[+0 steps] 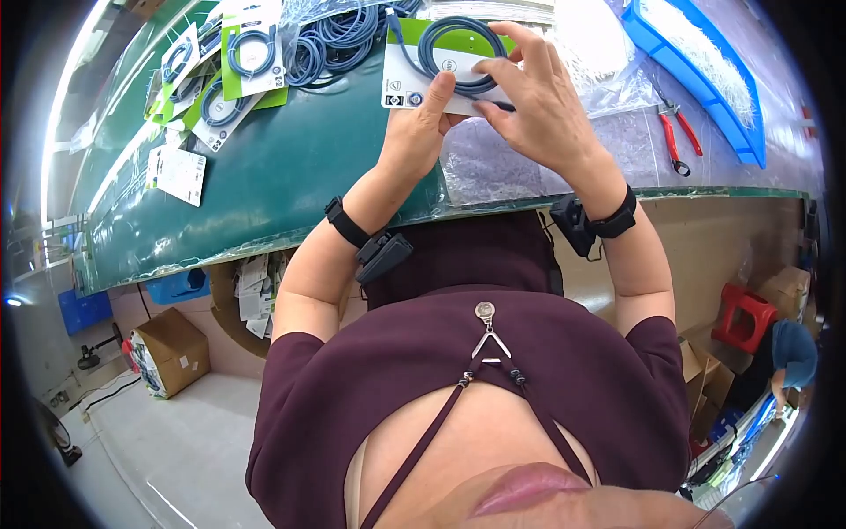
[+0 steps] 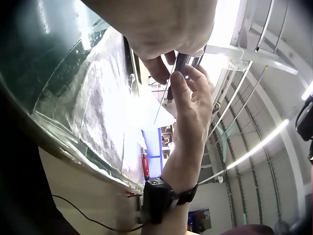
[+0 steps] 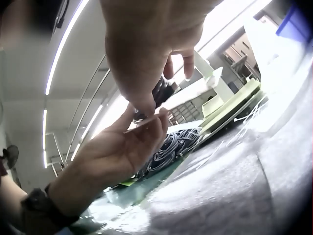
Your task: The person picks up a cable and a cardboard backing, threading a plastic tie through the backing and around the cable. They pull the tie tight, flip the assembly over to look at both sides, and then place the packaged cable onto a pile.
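A coiled blue-grey cable [image 1: 429, 46] lies against a green and white card [image 1: 397, 79], held up above the table's far middle. The left hand [image 1: 416, 132] grips the card's lower edge, thumb on its front. At the card's right side, the right hand [image 1: 551, 110] pinches the coil with thumb and fingers. In the left wrist view the right hand [image 2: 193, 105] has its fingertips at the dark cable [image 2: 181, 63]. The right wrist view shows the left hand [image 3: 117, 152] holding the card [image 3: 144, 122] edge-on; part of the coil is hidden there.
Carded cables [image 1: 251, 53] lie in a pile at the left, with loose coiled cables [image 1: 348, 40] beside them. A separate card [image 1: 179, 174] sits nearer. Red-handled pliers [image 1: 679, 132] and a blue tray [image 1: 696, 75] of white ties are at the right.
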A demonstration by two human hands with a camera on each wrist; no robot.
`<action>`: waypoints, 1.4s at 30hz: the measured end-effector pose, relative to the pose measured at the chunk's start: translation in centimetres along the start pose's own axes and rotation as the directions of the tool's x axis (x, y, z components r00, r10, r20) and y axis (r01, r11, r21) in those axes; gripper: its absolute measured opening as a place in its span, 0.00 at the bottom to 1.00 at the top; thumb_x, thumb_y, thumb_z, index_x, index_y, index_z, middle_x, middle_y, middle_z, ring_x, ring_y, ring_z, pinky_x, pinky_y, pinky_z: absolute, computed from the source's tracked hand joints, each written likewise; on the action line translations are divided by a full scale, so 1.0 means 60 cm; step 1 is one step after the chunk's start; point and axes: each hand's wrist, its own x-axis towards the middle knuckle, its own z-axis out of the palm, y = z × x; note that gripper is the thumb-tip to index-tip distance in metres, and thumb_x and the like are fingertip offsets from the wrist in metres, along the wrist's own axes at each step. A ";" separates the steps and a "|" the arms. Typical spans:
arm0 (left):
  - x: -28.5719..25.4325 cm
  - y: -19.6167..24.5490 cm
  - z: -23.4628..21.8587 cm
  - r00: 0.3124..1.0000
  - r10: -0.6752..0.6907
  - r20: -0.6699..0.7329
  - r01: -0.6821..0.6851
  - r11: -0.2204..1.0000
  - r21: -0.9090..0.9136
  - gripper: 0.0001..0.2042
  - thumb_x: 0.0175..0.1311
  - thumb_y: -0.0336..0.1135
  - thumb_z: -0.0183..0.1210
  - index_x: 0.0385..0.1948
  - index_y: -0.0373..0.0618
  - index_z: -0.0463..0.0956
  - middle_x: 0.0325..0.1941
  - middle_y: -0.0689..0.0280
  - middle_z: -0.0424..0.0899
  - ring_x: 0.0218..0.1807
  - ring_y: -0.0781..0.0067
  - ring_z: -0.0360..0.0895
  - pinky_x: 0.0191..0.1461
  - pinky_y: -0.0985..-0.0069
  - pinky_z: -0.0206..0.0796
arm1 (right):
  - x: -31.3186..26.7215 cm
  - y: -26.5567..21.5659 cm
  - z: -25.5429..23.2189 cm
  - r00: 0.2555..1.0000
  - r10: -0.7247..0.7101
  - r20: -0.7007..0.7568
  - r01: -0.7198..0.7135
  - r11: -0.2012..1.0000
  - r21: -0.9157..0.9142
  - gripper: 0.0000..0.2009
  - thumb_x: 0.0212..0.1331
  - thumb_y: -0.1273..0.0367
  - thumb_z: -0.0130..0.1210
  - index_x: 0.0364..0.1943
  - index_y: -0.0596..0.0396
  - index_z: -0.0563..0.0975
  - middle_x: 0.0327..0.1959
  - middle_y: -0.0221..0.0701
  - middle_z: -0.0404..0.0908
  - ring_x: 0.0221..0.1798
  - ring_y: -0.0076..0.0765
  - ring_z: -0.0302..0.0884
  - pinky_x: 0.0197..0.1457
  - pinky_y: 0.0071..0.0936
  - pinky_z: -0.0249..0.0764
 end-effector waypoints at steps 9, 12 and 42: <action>-0.002 -0.011 -0.018 0.987 -0.056 -0.150 0.073 0.992 0.107 0.20 0.62 0.29 0.59 0.56 0.43 0.65 0.47 0.65 0.78 0.44 0.73 0.80 0.42 0.75 0.78 | -0.003 -0.008 -0.003 0.947 -0.247 0.205 0.299 0.910 -0.286 0.18 0.46 0.68 0.64 0.45 0.48 0.77 0.68 0.29 0.61 0.68 0.39 0.58 0.73 0.40 0.53; 0.000 -0.021 -0.020 0.982 -0.069 -0.177 0.100 0.981 0.169 0.21 0.61 0.27 0.58 0.56 0.43 0.65 0.48 0.65 0.77 0.43 0.74 0.80 0.40 0.76 0.77 | 0.009 0.007 0.000 0.894 -0.369 0.254 0.433 0.858 -0.278 0.27 0.45 0.66 0.65 0.54 0.45 0.73 0.68 0.27 0.61 0.72 0.35 0.53 0.77 0.41 0.46; -0.016 -0.034 -0.041 0.990 -0.024 -0.141 0.034 0.997 0.071 0.18 0.67 0.28 0.54 0.57 0.40 0.66 0.49 0.66 0.77 0.46 0.78 0.78 0.42 0.80 0.74 | -0.007 0.020 0.057 0.952 -0.207 0.224 0.202 0.978 0.048 0.33 0.50 0.67 0.64 0.64 0.47 0.67 0.59 0.37 0.66 0.59 0.43 0.65 0.60 0.38 0.65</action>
